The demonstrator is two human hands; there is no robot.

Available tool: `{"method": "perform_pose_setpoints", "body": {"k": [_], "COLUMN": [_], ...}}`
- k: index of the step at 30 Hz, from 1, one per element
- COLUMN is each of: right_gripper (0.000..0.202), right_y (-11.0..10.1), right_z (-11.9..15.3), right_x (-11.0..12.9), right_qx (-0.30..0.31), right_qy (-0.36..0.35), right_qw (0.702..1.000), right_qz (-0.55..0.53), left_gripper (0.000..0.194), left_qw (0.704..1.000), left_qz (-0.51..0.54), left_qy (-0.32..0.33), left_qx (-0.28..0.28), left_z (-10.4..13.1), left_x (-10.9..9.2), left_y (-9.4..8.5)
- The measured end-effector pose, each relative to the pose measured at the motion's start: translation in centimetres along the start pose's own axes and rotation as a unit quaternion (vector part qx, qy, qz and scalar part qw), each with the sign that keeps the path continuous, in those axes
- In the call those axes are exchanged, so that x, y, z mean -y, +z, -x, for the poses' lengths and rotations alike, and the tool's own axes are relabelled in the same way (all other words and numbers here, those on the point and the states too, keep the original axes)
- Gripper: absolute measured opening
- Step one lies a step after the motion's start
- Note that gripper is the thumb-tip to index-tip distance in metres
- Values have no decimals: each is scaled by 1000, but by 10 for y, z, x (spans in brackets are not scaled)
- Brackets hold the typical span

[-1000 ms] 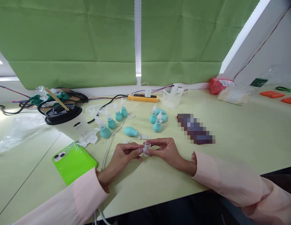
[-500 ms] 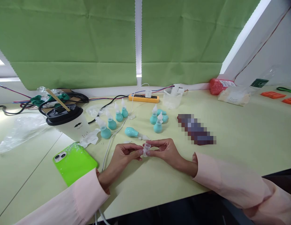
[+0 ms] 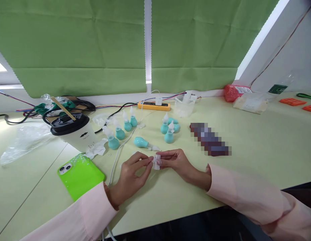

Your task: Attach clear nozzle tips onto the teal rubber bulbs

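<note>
Between my hands, just above the table, is a small clear plastic tube-like piece point(image 3: 157, 162). My right hand point(image 3: 179, 162) grips it from the right, thumb below and fingers behind. My left hand point(image 3: 134, 172) is closed in a pinch at its left edge; what exactly the fingertips pinch there is partly hidden. Just beyond the hands a turquoise squeeze bulb point(image 3: 141, 142) lies on its side, a clear tip by its neck. Several turquoise bulbs with clear nozzles point(image 3: 119, 133) stand at left, and a few more bulbs point(image 3: 169, 136) sit to the right, some lying down.
A bright green phone point(image 3: 81, 175) and a lidded paper cup point(image 3: 75, 134) are at left, with a white cable point(image 3: 117, 154) beside my left wrist. A blurred-out dark red object point(image 3: 209, 140) lies right. Behind are a yellow power strip point(image 3: 154, 106) and a translucent tub point(image 3: 184, 107).
The clear piece has turned in my fingers and now shows its side. My left hand has rolled, its back more toward me, with fingertips at the piece's left edge. My right hand barely moved.
</note>
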State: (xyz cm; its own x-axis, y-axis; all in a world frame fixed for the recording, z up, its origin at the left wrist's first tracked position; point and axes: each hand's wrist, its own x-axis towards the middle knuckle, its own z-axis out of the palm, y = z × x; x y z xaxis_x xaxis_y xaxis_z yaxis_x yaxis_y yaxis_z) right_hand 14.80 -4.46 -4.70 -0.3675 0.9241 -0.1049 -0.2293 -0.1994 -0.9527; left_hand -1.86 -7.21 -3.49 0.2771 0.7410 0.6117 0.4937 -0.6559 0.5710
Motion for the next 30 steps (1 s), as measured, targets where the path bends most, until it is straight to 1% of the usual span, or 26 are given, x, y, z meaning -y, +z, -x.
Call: {"method": "perform_pose_setpoints", "body": {"k": [2,5,8,11,14,16,18,21,22,24,27,30], "right_gripper": [31,30,30,26,19,17,15,14,13,13,11,12], "right_y": [0,0,1,1,0,-1,-1,1,1,2,2,1], "right_z": [-1,-1,0,0,-2,-3,-4,-3,-3,-3,-2,-2], "right_x": [-1,-1,0,0,-2,-3,-4,-3,-3,-4,-4,-3], "right_qx": [0,-3,-1,-5,-12,-11,-7,-3,-2,-2,7,19], "right_qy": [7,17,25,29,37,43,44,49,52,55,54,55], "right_qw": [1000,1000,999,998,996,994,993,990,990,989,989,989], "right_qz": [-12,-25,-40,-60,-84,-98,-112,-132,-135,-140,-139,-139], "left_gripper": [20,27,35,40,44,46,45,45,45,44,42,41], "left_qw": [997,989,980,969,965,971,982,994,995,994,991,981], "left_qz": [-43,-86,-125,-167,-185,-158,-106,-34,-20,-6,14,61], "left_qy": [62,116,147,157,135,100,51,-16,-28,-30,-27,-67], "left_qx": [-5,9,45,90,131,150,145,105,97,101,134,174], "left_z": [2,4,6,7,8,7,6,4,4,4,3,1], "left_x": [1,4,5,5,4,3,2,2,2,3,2,1], "left_y": [1,1,0,-1,-1,-2,-4,-5,-5,-5,-5,-6]}}
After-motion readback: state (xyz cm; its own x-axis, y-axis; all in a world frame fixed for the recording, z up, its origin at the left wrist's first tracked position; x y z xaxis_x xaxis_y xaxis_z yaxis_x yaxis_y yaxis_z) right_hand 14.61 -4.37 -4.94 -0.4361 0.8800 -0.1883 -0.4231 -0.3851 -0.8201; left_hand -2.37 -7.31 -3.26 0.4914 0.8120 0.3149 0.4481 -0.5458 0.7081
